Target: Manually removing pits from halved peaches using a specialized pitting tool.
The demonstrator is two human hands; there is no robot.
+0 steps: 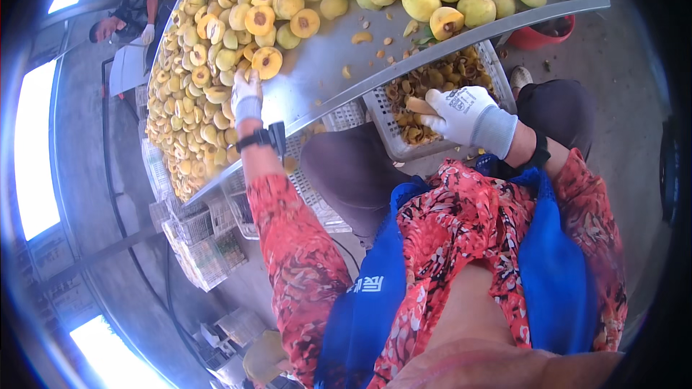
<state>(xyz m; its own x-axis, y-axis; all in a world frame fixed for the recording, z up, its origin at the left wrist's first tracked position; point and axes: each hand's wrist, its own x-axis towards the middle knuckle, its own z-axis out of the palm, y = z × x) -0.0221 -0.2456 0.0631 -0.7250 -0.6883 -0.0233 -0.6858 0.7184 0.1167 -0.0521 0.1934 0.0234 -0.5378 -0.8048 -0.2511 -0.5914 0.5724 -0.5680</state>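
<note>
My left hand [247, 94], in a white knit glove, reaches to the near edge of a heap of halved yellow stone fruit [216, 59]. Its fingertips touch the pile beside a cut half [267, 62] with a brown centre; whether they grip a piece is unclear. My right hand [465, 113], gloved too, is closed around a short tan wooden handle [419, 106]. Any working end of that tool cannot be made out. Below this hand stands a white plastic crate [386, 124] with brownish fruit scraps and pits [413, 132] in it.
The fruit lies on a metal table [346, 48] with a raised rim [411, 65], among scattered pits and bits. A red bucket [543, 35] stands at right. White baskets [203, 243] are stacked at left. Another person [127, 27] works beyond the table; a hat [267, 356] shows below.
</note>
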